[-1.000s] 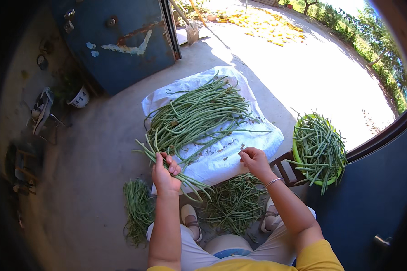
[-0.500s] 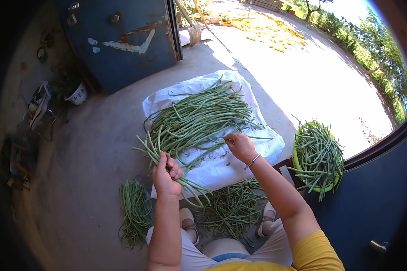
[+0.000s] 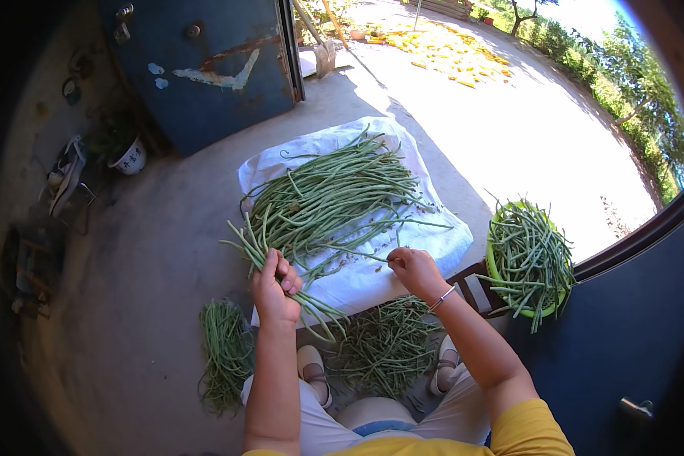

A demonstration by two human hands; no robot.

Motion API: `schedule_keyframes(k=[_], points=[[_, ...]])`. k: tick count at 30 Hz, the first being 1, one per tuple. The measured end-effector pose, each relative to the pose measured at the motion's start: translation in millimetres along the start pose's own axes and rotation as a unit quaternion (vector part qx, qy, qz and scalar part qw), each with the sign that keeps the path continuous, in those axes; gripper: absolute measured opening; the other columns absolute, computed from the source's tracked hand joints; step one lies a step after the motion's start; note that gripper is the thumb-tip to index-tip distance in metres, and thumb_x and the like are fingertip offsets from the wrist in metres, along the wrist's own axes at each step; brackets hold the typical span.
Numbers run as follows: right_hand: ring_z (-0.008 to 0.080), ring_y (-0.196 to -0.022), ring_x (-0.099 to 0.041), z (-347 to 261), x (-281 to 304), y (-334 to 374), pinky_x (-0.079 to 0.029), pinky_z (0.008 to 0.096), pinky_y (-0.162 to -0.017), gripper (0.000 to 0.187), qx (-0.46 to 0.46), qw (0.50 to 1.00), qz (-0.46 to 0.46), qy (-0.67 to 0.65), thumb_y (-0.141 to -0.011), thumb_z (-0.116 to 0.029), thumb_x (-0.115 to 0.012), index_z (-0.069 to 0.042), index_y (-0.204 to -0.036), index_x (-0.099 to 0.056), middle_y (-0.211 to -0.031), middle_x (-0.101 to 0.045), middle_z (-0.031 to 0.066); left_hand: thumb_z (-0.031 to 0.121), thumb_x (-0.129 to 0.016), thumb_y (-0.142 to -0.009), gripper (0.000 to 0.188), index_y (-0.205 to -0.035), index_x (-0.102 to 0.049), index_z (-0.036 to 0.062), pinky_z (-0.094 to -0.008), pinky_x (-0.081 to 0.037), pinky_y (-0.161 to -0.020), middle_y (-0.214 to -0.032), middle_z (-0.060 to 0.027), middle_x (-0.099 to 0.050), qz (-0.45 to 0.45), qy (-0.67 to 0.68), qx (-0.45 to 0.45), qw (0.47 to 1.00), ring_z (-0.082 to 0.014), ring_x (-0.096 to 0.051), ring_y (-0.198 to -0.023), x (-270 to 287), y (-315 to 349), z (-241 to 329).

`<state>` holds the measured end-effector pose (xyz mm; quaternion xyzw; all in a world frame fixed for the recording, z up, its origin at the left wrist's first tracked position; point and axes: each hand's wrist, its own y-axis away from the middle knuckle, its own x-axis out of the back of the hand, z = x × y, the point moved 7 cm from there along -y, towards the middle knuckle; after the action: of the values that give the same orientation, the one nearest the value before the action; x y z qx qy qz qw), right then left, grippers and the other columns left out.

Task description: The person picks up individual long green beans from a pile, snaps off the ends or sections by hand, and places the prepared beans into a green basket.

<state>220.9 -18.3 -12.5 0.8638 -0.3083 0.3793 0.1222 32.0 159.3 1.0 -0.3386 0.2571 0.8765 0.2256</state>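
My left hand (image 3: 276,295) is closed around a bunch of green long beans (image 3: 316,308), whose ends stick out on both sides of the fist. At the right, my right hand (image 3: 419,275) pinches the tip of a single long bean (image 3: 370,256), which stretches left toward the pile. Beyond both hands a large pile of long beans (image 3: 334,190) lies on a white sheet (image 3: 442,245), with small dark scraps scattered about. Between my feet is a heap of thinner or shorter beans (image 3: 387,351) on the floor.
Left of my legs lies another bundle of beans (image 3: 226,351). A bright green basket (image 3: 491,258) full of beans stands at the right, near a dark blue door panel (image 3: 615,346). A blue metal door (image 3: 205,83), a shovel (image 3: 324,57) and spread yellow cobs (image 3: 456,49) are farther off.
My right hand has come nearer and slightly right, from the pile's edge to over the sheet's near right part, drawing a long bean along. The left hand keeps its bunch.
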Motion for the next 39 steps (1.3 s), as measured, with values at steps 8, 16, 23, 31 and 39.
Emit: schedule_keyframes(k=[8, 16, 23, 31, 39], points=[[0.0116, -0.065, -0.061, 32, 33, 68, -0.048, 0.0252, -0.06, 0.02, -0.081, 0.973, 0.145, -0.162, -0.08, -0.015, -0.061, 0.002, -0.09, -0.062, -0.073, -0.065, 0.0089, 0.019, -0.053, -0.088, 0.012, -0.085, -0.051, 0.0076, -0.0213, -0.024, -0.038, -0.06, 0.0029, -0.041, -0.017, -0.056, -0.013, 0.998, -0.0053, -0.03, -0.041, -7, 9, -8], [0.0241, -0.063, -0.06, 66, 34, 66, -0.048, 0.0322, -0.06, 0.016, -0.076, 0.972, 0.202, -0.089, -0.079, -0.014, -0.061, 0.0, -0.087, -0.062, -0.072, -0.062, 0.0135, 0.021, -0.054, -0.088, 0.015, -0.086, -0.051, 0.0066, -0.0219, -0.025, -0.039, -0.06, 0.0025, -0.042, -0.004, -0.057, -0.029, 0.998, -0.0061, -0.031, -0.042, -5, 13, -5], [0.0227, -0.057, -0.056, 34, 36, 48, -0.046, 0.0337, -0.055, 0.015, -0.047, 0.969, 0.236, -0.052, -0.079, -0.012, -0.061, -0.005, -0.093, -0.06, -0.07, -0.059, 0.0098, 0.027, -0.053, -0.088, 0.02, -0.082, -0.05, 0.0081, -0.022, -0.025, -0.039, -0.06, 0.0022, -0.041, 0.01, -0.034, -0.044, 0.998, -0.0068, -0.031, -0.042, 0, 10, 7], [0.0305, -0.077, -0.059, -54, -81, -27, -0.048, 0.0402, -0.066, 0.018, 0.105, 0.992, 0.0, 0.076, -0.081, -0.022, -0.055, -0.006, -0.082, -0.062, -0.081, -0.06, 0.012, 0.026, -0.052, -0.089, 0.019, -0.084, -0.05, 0.0082, -0.0212, -0.024, -0.038, -0.061, 0.0024, -0.041, 0.028, -0.029, -0.049, 0.998, -0.0063, -0.031, -0.043, 12, 8, 30], [0.0322, -0.074, -0.06, -57, -97, -52, -0.047, 0.0428, -0.065, 0.026, 0.042, 0.991, -0.014, 0.129, -0.083, -0.027, -0.052, -0.003, -0.076, -0.06, -0.073, -0.061, 0.0151, 0.025, -0.053, -0.089, 0.018, -0.084, -0.051, 0.0081, -0.021, -0.024, -0.038, -0.06, 0.0025, -0.042, 0.022, -0.046, -0.064, 0.997, -0.0059, -0.031, -0.042, 18, 15, 51]])
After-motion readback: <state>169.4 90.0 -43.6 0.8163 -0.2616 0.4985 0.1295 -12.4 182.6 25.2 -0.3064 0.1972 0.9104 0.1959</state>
